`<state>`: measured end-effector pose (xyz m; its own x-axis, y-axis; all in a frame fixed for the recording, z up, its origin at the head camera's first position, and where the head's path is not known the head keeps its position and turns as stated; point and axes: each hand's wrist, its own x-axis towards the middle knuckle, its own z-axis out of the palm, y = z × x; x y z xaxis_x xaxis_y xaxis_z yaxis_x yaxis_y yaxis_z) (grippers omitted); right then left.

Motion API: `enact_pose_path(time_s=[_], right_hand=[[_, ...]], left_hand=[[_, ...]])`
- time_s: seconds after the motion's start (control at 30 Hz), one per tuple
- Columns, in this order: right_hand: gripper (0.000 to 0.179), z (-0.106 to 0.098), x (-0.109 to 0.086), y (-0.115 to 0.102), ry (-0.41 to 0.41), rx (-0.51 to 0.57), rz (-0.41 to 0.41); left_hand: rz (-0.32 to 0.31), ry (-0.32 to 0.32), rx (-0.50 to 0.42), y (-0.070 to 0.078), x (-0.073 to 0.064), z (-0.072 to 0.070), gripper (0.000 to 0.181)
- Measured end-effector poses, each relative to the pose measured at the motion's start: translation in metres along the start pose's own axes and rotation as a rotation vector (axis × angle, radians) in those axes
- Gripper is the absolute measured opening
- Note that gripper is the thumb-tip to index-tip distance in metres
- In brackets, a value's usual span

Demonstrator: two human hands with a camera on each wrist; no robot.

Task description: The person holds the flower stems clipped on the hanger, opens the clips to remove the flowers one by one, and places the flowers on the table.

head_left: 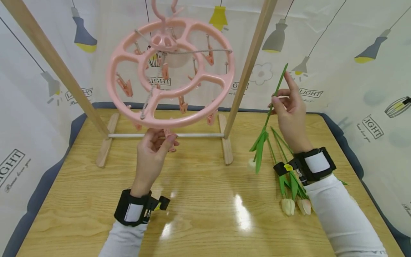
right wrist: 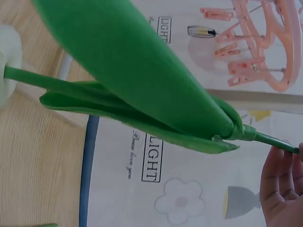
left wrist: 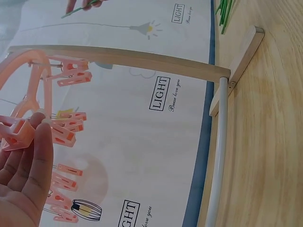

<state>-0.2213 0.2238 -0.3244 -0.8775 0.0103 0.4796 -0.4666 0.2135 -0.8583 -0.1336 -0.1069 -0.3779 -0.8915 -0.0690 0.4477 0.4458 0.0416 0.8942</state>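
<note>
A round pink clip hanger point(head_left: 167, 123) hangs from above, with small pink clothespins dangling round it on cords. At its near rim my left hand point(head_left: 151, 160) pinches one clothespin point(left wrist: 16, 135) between thumb and fingers. To the right of the wooden stand, my right hand point(head_left: 292, 117) holds an artificial tulip point(head_left: 260, 141) by its green stem, the index finger stretched up along the stem's end. The tulip is upside down, its white bloom point(right wrist: 7, 64) low and its leaves point(right wrist: 137, 71) spreading below the hand.
A wooden stand point(head_left: 252, 60) with a white crossbar point(head_left: 199, 135) frames the hanger. More tulips point(head_left: 288, 206) lie on the wooden table point(head_left: 205, 221) under the right forearm, blooms toward me. Behind hangs a cloth point(head_left: 346, 82) printed with lamps.
</note>
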Motion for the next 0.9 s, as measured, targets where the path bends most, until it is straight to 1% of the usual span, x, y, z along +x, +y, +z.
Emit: enact_pose_path(time_s=[0.07, 0.17, 0.3, 0.47, 0.53, 0.67, 0.73, 0.9], right_hand=[[0.061, -0.004, 0.001, 0.003, 0.007, -0.049, 0.023], [0.061, -0.010, 0.003, 0.008, 0.014, -0.090, 0.056], [0.061, -0.017, 0.005, 0.015, 0.026, -0.113, 0.082], [0.061, -0.021, 0.006, 0.021, 0.038, -0.183, 0.113], [0.061, -0.023, 0.007, 0.024, 0.037, -0.209, 0.138], [0.060, -0.028, 0.006, 0.033, 0.009, -0.298, 0.204], [0.060, -0.030, 0.005, 0.039, -0.016, -0.367, 0.236], [0.058, -0.031, 0.004, 0.055, -0.074, -0.510, 0.262]], left_hand=[[0.005, -0.001, -0.001, 0.000, 0.000, 0.000, 0.026], [0.011, -0.002, -0.003, -0.001, 0.000, 0.000, 0.026], [0.011, 0.000, -0.003, -0.001, 0.000, -0.001, 0.025], [0.002, 0.003, -0.005, -0.001, -0.001, -0.001, 0.025], [0.000, 0.004, -0.008, -0.002, -0.001, -0.001, 0.025], [-0.001, 0.001, -0.025, -0.002, -0.001, -0.001, 0.025], [-0.001, -0.001, -0.033, -0.003, -0.001, -0.001, 0.025], [0.001, 0.003, -0.024, -0.003, -0.002, -0.002, 0.025]])
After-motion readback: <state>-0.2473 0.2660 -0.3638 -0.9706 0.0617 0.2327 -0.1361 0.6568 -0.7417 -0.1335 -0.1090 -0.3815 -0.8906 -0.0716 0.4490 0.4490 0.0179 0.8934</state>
